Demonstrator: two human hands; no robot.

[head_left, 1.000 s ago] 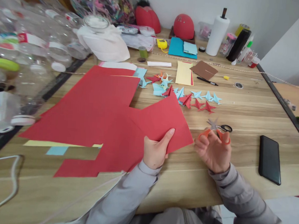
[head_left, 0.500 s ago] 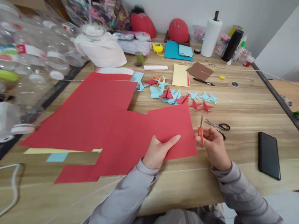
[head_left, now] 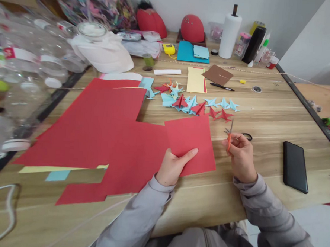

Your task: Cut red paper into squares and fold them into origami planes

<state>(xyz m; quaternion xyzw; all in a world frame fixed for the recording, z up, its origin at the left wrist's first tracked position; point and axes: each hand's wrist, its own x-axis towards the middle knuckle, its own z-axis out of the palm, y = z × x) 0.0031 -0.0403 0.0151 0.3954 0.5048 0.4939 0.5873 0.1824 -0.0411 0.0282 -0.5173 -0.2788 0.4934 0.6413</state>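
A red paper piece (head_left: 192, 134) is gripped by my left hand (head_left: 175, 163), its thumb lying on top and the other fingers hidden beneath. Larger red sheets (head_left: 97, 130) spread over the table to the left, with notched cut edges. In my right hand (head_left: 241, 156) are small orange-handled scissors (head_left: 229, 140), blades pointing up, apart from the paper. Behind that hand lies a second pair of scissors with black handles (head_left: 247, 136), mostly covered by it. Folded red paper cranes (head_left: 199, 109) and light blue ones (head_left: 223, 103) sit beyond the paper piece.
A black phone (head_left: 295, 167) lies to the right. Farther back are yellow paper slips (head_left: 195, 80), a brown sheet (head_left: 217, 74), a black pen (head_left: 222, 86) and a tape measure (head_left: 168, 49). Plastic bottles (head_left: 26, 63) crowd the left side, with a white cable (head_left: 10, 207) in front.
My right hand with the orange scissors has moved slightly right, away from the paper edge, and now covers more of the black scissors. The view has shifted a little.
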